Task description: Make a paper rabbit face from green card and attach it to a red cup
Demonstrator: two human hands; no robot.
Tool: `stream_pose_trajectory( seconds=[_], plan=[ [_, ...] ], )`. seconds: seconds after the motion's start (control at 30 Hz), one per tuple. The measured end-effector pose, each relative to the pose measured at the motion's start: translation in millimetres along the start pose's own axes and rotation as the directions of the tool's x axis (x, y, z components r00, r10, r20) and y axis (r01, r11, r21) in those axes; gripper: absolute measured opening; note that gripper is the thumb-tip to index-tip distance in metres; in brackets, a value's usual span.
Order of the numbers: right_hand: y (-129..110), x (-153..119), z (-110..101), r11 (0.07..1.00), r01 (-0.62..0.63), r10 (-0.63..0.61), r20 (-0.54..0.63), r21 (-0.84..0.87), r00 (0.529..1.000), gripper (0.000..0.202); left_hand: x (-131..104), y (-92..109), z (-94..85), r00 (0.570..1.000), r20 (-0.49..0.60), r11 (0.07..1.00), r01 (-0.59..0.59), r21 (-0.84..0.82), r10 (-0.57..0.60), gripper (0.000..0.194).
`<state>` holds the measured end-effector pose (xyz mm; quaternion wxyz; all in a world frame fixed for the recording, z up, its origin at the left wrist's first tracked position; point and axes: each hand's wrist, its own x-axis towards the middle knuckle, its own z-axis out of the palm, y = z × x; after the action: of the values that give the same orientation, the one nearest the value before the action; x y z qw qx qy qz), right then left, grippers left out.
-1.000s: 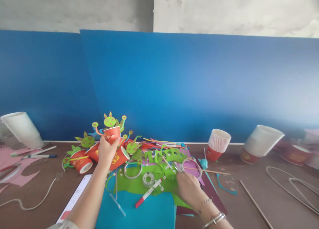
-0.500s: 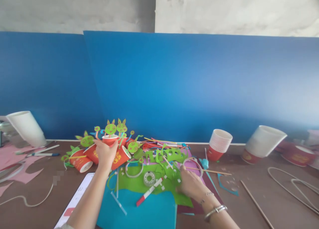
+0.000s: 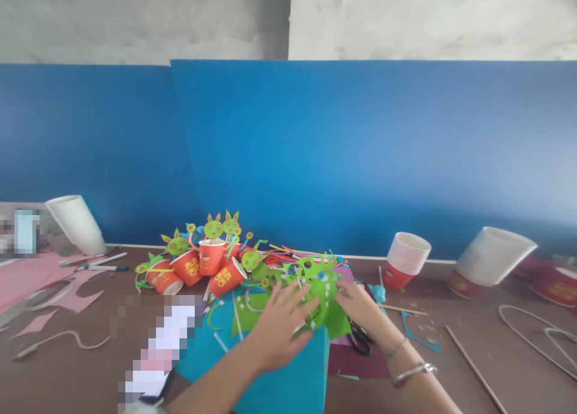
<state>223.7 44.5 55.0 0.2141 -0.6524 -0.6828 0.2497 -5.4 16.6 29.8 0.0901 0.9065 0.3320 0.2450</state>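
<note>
My left hand lies over the green cut paper in the middle, palm down with its fingers spread. My right hand is at the right side of the same green paper, its fingertips at the edge; whether they pinch it is hard to see. Beneath lies a blue sheet. Left of the hands stand and lie several red paper cups with green animal faces on them. Black scissors show partly beneath my right wrist.
A stack of paper cups stands at the right, with a larger white stack beyond it. A wooden stick lies at the front right. Pink paper and pens lie far left.
My left hand has left the red cups and come right onto the green paper. The green paper is bunched further back, and the scissors have come into view. The camera view has shifted left.
</note>
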Motion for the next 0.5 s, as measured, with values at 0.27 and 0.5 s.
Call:
stream_pose_trajectory(
  seconds=[0.27,0.5],
  plan=[
    [4.6,-20.3,-55.1,0.919,-0.004,0.104,-0.231,0.395,0.967,0.048,-0.1,-9.4,22.7,0.988,0.067,0.986,0.134,0.1,-0.141,0.052],
    [-5.5,-51.6,-107.6,0.834,-0.026,0.257,-0.346,0.551,0.902,0.046,-3.3,-25.2,24.1,0.984,-0.026,0.974,0.178,0.142,-0.176,0.055]
  ],
)
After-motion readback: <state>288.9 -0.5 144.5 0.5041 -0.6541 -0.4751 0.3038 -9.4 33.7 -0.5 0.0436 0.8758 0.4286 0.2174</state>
